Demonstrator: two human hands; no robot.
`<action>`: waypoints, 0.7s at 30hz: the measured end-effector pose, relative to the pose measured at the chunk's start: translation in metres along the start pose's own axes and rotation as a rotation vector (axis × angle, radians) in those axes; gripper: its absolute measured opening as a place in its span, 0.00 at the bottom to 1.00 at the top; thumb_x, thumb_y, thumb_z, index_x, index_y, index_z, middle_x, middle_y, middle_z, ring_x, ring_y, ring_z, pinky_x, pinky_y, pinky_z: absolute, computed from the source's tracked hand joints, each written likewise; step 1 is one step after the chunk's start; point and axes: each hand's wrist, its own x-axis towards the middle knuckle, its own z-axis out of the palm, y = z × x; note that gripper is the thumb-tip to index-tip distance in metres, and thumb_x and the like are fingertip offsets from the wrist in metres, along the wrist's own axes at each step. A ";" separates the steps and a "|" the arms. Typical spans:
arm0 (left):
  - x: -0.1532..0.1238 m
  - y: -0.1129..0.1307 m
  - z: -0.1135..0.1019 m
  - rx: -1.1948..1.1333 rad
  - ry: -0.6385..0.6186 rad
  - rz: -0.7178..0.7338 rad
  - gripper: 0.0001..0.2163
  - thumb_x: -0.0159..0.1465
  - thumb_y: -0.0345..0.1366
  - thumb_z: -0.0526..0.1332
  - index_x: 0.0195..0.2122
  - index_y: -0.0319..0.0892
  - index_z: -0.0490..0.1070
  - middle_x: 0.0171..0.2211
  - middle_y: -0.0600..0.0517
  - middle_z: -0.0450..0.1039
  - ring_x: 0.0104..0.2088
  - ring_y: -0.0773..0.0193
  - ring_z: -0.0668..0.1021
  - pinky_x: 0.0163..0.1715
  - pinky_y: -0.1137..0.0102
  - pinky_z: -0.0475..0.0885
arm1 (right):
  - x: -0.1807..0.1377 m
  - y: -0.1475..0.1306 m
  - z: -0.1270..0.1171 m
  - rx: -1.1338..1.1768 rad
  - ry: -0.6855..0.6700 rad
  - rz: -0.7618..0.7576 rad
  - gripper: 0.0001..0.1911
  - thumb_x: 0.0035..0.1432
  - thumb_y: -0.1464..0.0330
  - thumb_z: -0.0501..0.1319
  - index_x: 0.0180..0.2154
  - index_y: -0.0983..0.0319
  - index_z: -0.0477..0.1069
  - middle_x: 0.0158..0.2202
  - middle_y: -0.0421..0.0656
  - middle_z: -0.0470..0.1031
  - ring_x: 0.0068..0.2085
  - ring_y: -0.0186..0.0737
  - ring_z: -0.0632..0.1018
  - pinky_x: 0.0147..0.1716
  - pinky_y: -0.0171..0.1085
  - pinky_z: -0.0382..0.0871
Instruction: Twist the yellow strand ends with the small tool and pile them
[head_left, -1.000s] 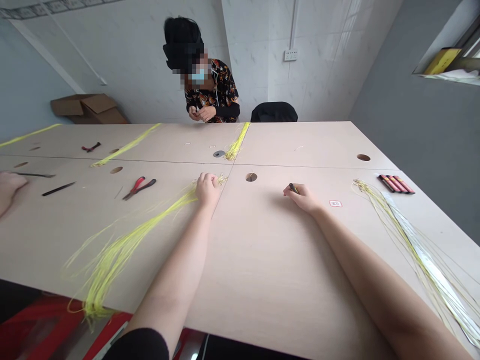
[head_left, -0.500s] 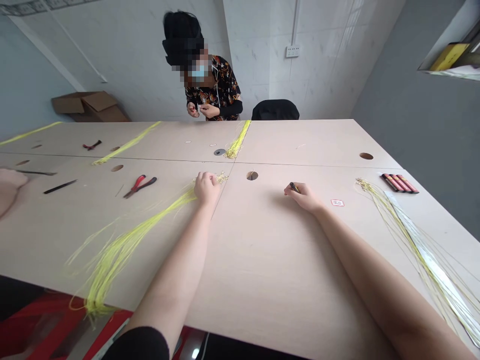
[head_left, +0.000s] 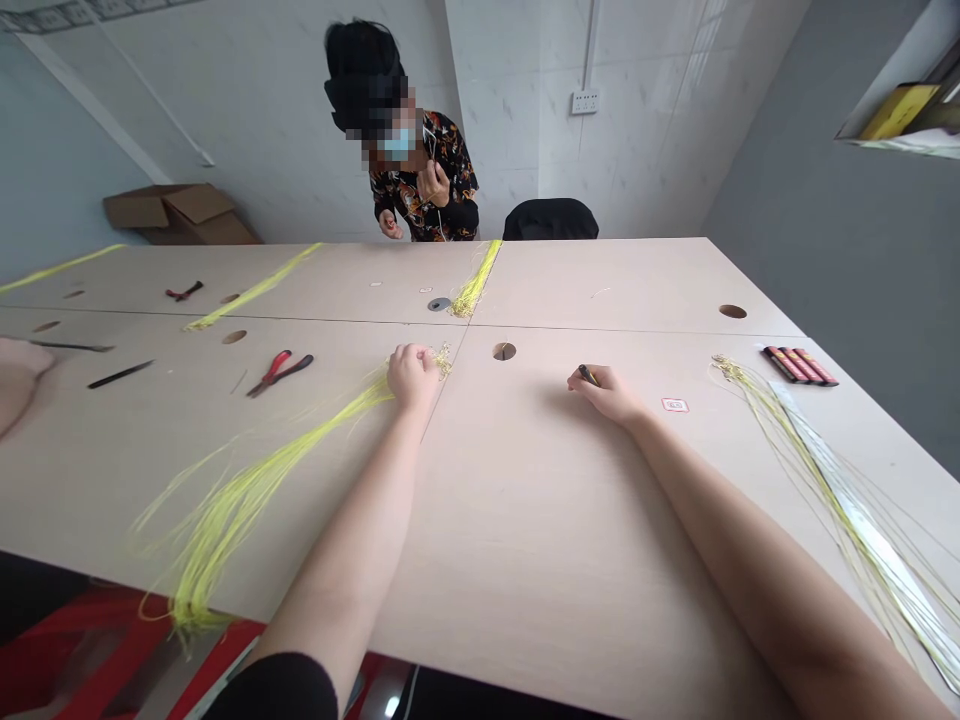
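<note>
One co-worker's hand (head_left: 21,378) shows at the left edge of my feed, a thin tool (head_left: 82,347) just beside it and a black blade (head_left: 120,374) lying near. Behind the far edge of the worktop (head_left: 525,540), I see an open box (head_left: 206,212); on the far half lie red pliers (head_left: 184,291) and a yellow strand (head_left: 259,287). Closer to me, red-and-black pliers (head_left: 279,373) lie with their jaws toward the near side. Next comes the yellow bundle (head_left: 247,490), its loose ends fanned out to the near edge, its knotted end under the person's left hand (head_left: 412,376). That hand's grip is curled down on the bundle, but from here I can't tell whether the fingertips are pinching it. Across from it a masked person (head_left: 450,150) stands with one hand raised to the chest; a far bundle (head_left: 474,287) lies near. Past a round hole (head_left: 504,351), the right hand (head_left: 613,396) rests on the worktop, its grip closed around a dark tool (head_left: 589,375). Further right I have a red-edged label (head_left: 675,405), a paler bundle (head_left: 802,440) along a white strip (head_left: 840,480), and four red sticks (head_left: 799,366) side by side.
</note>
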 end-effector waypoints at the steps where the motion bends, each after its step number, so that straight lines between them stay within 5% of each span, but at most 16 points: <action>1: 0.000 0.000 0.000 -0.011 0.007 0.011 0.05 0.61 0.31 0.53 0.30 0.43 0.67 0.39 0.45 0.72 0.43 0.53 0.73 0.41 0.63 0.65 | 0.000 0.000 0.000 -0.002 -0.002 -0.002 0.13 0.51 0.58 0.55 0.26 0.62 0.68 0.19 0.37 0.57 0.23 0.33 0.59 0.25 0.35 0.51; 8: 0.000 0.002 0.000 0.026 -0.095 0.049 0.05 0.58 0.29 0.55 0.28 0.43 0.67 0.36 0.46 0.72 0.41 0.53 0.73 0.38 0.64 0.65 | 0.001 0.000 0.000 -0.008 0.000 -0.024 0.13 0.50 0.59 0.55 0.25 0.62 0.67 0.20 0.38 0.59 0.25 0.34 0.61 0.26 0.35 0.53; 12: 0.001 0.002 0.000 0.045 0.018 -0.015 0.06 0.60 0.30 0.53 0.31 0.42 0.69 0.40 0.44 0.72 0.43 0.52 0.73 0.39 0.63 0.65 | 0.001 0.001 -0.001 -0.024 -0.007 -0.031 0.13 0.50 0.59 0.54 0.25 0.62 0.67 0.21 0.38 0.60 0.25 0.34 0.61 0.26 0.34 0.53; 16: 0.001 0.001 0.001 0.074 -0.098 -0.045 0.05 0.58 0.29 0.56 0.28 0.42 0.69 0.36 0.45 0.73 0.41 0.51 0.73 0.36 0.63 0.64 | 0.002 0.004 -0.001 -0.037 -0.014 -0.032 0.13 0.51 0.59 0.54 0.26 0.62 0.67 0.22 0.38 0.62 0.26 0.34 0.62 0.27 0.34 0.54; 21: 0.002 -0.001 0.004 -0.005 0.012 0.071 0.04 0.60 0.30 0.54 0.29 0.42 0.67 0.38 0.45 0.73 0.42 0.53 0.73 0.38 0.64 0.64 | 0.002 0.004 0.000 -0.041 -0.018 -0.025 0.13 0.50 0.59 0.54 0.26 0.62 0.67 0.25 0.40 0.66 0.29 0.36 0.65 0.29 0.35 0.57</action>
